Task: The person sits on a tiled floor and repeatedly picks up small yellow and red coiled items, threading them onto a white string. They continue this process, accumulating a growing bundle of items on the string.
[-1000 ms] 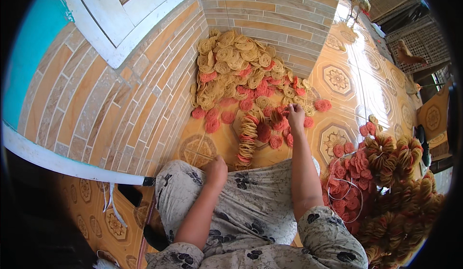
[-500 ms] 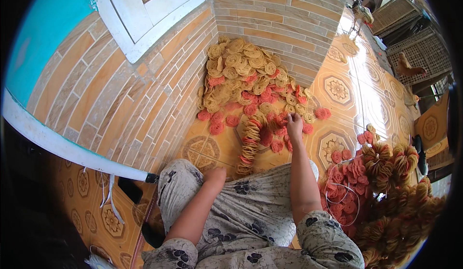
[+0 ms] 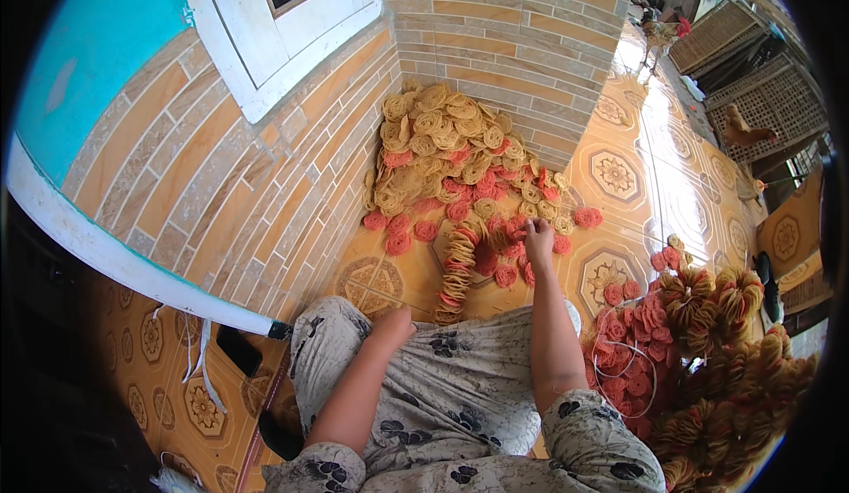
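A curved strand of round, lacy coiled crackers (image 3: 457,263), yellow with some red, runs from beside my lap up and over toward the right. At its far right end, my right hand (image 3: 538,238) is closed in a pinch on the strand. My left hand (image 3: 394,326) rests curled at my lap, just left of the strand's near end. Its fingertips are hidden, so what they hold cannot be made out. Beyond both hands a heap of loose yellow crackers (image 3: 433,135) leans into the wall corner, with red crackers (image 3: 399,243) scattered along its near edge.
To my right lie a pile of red crackers (image 3: 626,351), a loop of white cord (image 3: 656,378) and bundled strands of crackers (image 3: 743,387). A brick-patterned wall (image 3: 292,183) borders the left. A dark phone (image 3: 239,350) lies on the tiled floor. Chickens (image 3: 659,35) stand near woven cages (image 3: 769,95).
The view has tilted slightly, so the heap sits a little lower in the picture. My right hand has shifted slightly nearer, still pinching the strand. My left hand stays by my lap.
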Action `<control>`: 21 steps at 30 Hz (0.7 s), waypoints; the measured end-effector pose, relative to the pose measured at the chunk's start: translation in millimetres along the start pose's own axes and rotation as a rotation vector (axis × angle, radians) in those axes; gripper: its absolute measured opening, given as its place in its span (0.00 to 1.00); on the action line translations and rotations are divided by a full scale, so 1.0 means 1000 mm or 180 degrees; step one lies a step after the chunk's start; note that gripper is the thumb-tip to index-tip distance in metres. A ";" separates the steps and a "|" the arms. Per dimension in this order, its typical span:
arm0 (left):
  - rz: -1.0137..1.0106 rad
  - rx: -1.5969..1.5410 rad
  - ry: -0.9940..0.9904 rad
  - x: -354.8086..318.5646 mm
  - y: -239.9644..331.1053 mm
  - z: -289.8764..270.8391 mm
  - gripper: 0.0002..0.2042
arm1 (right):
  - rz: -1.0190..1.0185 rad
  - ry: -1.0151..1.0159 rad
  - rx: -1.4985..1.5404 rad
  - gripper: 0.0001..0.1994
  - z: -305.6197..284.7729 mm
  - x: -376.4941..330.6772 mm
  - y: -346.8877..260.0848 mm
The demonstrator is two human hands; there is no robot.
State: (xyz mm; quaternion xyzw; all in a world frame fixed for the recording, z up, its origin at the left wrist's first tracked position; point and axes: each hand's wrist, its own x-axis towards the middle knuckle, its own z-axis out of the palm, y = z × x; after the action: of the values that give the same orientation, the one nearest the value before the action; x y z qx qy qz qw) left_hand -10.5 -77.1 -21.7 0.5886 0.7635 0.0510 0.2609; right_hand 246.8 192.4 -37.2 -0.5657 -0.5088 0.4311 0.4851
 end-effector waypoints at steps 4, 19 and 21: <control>0.0180 -0.0819 -0.0055 0.001 -0.007 -0.011 0.07 | 0.0218 -0.0059 0.0013 0.08 -0.004 -0.006 -0.015; -0.0034 -0.2684 0.0645 0.004 -0.002 -0.051 0.08 | 0.0237 0.0008 0.0392 0.09 -0.006 -0.003 -0.015; 0.0034 -0.2599 0.0686 0.006 -0.001 -0.051 0.08 | 0.0127 -0.0022 0.0372 0.09 -0.006 -0.003 -0.014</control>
State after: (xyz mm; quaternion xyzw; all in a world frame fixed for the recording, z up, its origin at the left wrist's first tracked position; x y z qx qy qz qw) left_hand -36.0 -60.0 19.2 0.4321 0.7005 0.4119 0.3912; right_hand 250.2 188.9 -22.7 -0.5449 -0.4731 0.4716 0.5068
